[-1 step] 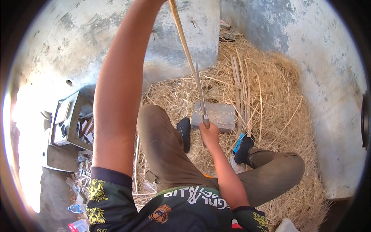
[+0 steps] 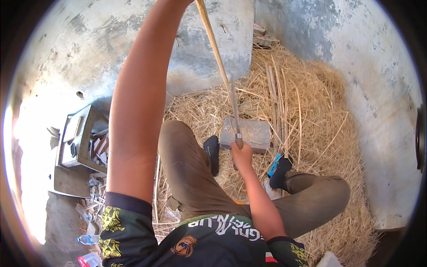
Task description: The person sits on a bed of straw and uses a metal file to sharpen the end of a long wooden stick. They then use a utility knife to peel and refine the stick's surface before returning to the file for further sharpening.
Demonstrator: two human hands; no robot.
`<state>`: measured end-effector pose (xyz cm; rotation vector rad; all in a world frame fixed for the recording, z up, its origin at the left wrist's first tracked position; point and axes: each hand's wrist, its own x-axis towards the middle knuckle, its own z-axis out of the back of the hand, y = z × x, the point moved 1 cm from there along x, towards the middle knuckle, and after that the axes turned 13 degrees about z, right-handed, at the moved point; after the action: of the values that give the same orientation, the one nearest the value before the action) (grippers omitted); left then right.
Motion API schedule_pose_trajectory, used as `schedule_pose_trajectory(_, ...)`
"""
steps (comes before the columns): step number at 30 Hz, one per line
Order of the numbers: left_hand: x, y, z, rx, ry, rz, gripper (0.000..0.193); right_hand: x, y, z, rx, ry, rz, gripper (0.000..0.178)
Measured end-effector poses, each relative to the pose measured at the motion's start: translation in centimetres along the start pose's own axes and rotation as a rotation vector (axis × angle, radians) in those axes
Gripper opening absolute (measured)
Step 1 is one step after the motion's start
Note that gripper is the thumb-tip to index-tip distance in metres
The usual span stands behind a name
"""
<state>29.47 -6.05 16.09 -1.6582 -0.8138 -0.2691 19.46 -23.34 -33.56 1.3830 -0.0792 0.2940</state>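
Observation:
My right hand (image 2: 241, 155) is closed around the handle of a knife (image 2: 236, 109), its long narrow blade pointing up and away from me. The blade lies against the lower part of a long pale bamboo strip (image 2: 211, 41), which slants up to the top edge of the view. My left arm stretches far up to the strip's upper end. Only the base of my left hand (image 2: 187, 2) shows there; its fingers are cut off by the frame. Below the blade, a grey block (image 2: 259, 134) rests on the shavings between my feet.
Pale shavings (image 2: 327, 115) are heaped on the floor, with several long strips (image 2: 275, 104) lying on them. A blue object (image 2: 274, 165) is beside my right foot. A wooden cabinet (image 2: 76, 149) and a plastic bottle (image 2: 88, 240) are at left. Worn walls (image 2: 222, 58) stand ahead and right.
My left arm has shifted slightly to the right. The knife blade has tilted slightly to the right and now looks blurred against the strip.

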Motion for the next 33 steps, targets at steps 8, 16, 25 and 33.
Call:
schedule_pose_trajectory(8, 0.6, 0.0, 3.0, -0.093, 0.113, 0.051, 0.04, 1.4, 7.5, 2.7, 0.151, -0.174, -0.014, 0.027)
schedule_pose_trajectory(16, 0.5, 0.0, 3.0, -0.066, 0.051, 0.043, 0.039, 1.1, 1.7, 1.2, -0.014, 0.016, -0.215, 0.036)
schedule_pose_trajectory(25, -0.5, -1.1, 2.8, -0.076, 0.07, 0.021, 0.04, 1.9, 3.7, 1.4, 0.26, -0.16, -0.039, 0.029)
schedule_pose_trajectory(33, -1.0, -0.5, 6.3, 0.069, 0.337, 0.164, 0.041, 1.2, 4.7, 3.9, -0.009, 0.079, -0.156, 0.03)
